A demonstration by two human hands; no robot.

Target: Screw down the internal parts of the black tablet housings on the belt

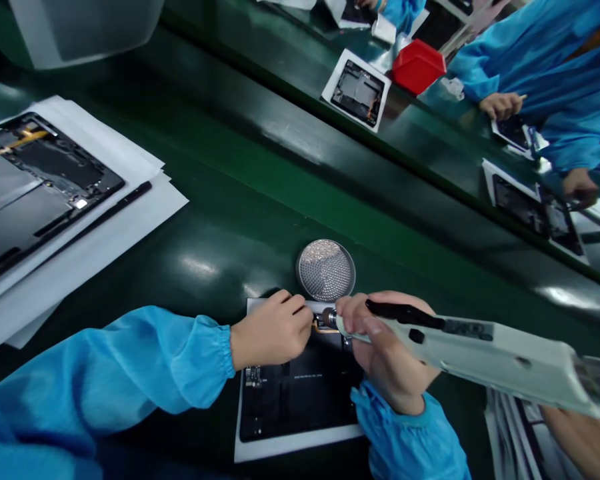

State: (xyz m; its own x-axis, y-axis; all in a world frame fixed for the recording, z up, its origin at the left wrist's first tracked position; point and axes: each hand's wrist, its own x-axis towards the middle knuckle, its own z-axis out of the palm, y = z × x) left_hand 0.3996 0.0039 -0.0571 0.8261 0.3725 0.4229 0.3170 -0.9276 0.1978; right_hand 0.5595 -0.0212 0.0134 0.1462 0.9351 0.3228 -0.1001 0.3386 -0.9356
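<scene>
My right hand [390, 347] is wrapped round a pale electric screwdriver [500, 357], whose tip points left at the top edge of an opened tablet [300, 400]. Dark inner parts and a small orange flex strip show on the tablet, which lies on a white sheet [280, 452]. My left hand [277, 328] is at the tablet's upper edge, close to the screwdriver tip, with its fingers pinched together. Whatever those fingertips hold, if anything, is hidden. Just beyond both hands sits a round metal dish [326, 270] with a perforated, dotted surface.
Stacked tablets [45, 173] and white sheets [145, 210] lie at left. More stacked sheets [510, 433] are at lower right, beside another person's arm [585, 440]. Across the raised divider, co-workers in blue sleeves [555, 73] handle tablets near a red bin [419, 65].
</scene>
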